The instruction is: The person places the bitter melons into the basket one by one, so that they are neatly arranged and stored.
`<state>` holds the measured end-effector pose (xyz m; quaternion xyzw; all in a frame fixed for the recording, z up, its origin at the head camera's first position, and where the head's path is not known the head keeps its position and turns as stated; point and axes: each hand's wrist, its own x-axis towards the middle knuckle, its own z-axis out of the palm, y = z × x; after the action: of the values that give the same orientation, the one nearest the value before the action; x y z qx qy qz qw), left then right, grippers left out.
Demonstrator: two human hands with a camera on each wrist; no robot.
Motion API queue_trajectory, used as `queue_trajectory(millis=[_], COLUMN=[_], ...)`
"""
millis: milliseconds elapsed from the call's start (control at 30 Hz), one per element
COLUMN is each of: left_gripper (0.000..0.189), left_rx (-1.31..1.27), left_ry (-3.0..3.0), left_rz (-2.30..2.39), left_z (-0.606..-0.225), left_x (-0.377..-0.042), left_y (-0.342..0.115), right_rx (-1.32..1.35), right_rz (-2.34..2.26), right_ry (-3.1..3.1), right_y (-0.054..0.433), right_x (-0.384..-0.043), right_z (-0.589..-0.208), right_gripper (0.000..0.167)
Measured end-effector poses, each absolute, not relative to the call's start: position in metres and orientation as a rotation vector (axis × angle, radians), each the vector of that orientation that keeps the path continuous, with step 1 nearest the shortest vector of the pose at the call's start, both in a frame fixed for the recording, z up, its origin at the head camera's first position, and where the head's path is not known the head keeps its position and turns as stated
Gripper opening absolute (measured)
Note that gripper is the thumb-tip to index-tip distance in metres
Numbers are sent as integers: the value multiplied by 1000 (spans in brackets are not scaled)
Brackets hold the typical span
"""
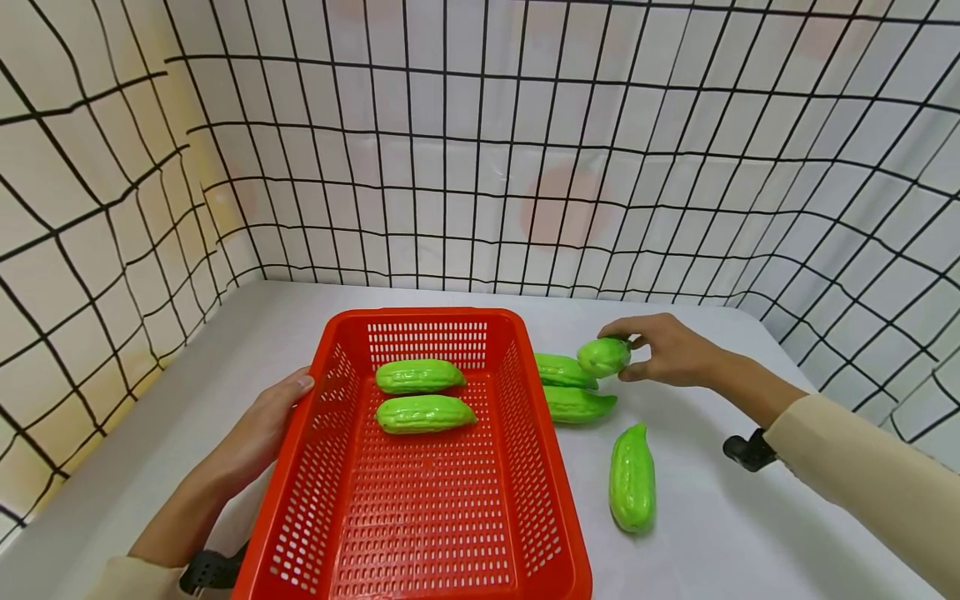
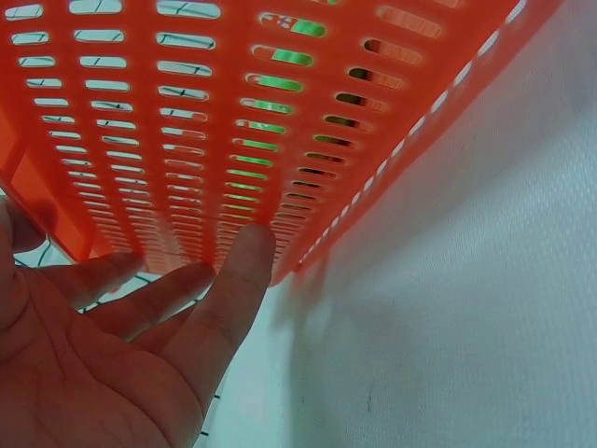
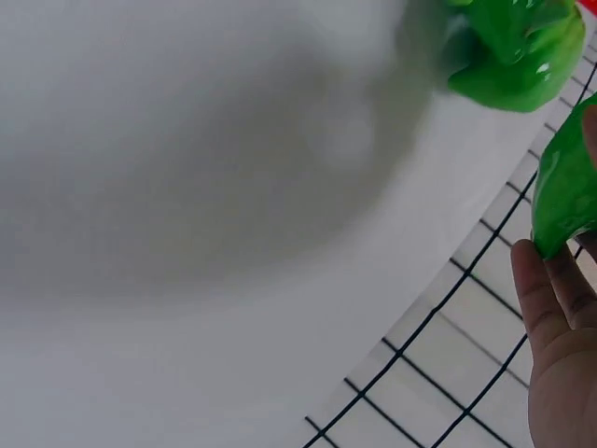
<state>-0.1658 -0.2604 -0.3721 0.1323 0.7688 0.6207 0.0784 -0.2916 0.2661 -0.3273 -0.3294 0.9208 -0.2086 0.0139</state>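
My right hand (image 1: 667,350) holds a glossy green bitter melon (image 1: 603,357) by one end, between thumb and fingers. The right wrist view shows its fingertips against this bitter melon (image 3: 567,187), partly cut off by the frame edge. Just below and left of it, two more bitter melons (image 1: 579,405) lie beside a red plastic basket (image 1: 427,492). Inside the basket, toward its far end, two bitter melons (image 1: 420,377) lie side by side. At the basket's left side, my left hand (image 1: 266,421) grips the rim, thumb on top and fingers (image 2: 244,271) along the slotted outer wall.
Another bitter melon (image 1: 632,479) lies on the white table (image 1: 720,533) right of the basket, pointed end away from me. White walls with a black grid (image 1: 480,142) enclose the table's back and sides.
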Motion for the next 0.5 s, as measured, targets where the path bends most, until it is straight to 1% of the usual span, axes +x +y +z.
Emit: queue_trajectory(millis=[333,500], left_gripper=[53,53], left_rx=[410,412], left_ry=[2316,2320], left_rz=[1852,1850], left_z=[-372,-372], left_x=[-165,-165], left_y=[-260,-260], right_rx=[-1018,-1045], right_rz=[-858,-948], right_ry=[2801,2771], right_y=[239,227], right_x=[-280,-273], right_z=[-319,-314], right_gripper=[51,54])
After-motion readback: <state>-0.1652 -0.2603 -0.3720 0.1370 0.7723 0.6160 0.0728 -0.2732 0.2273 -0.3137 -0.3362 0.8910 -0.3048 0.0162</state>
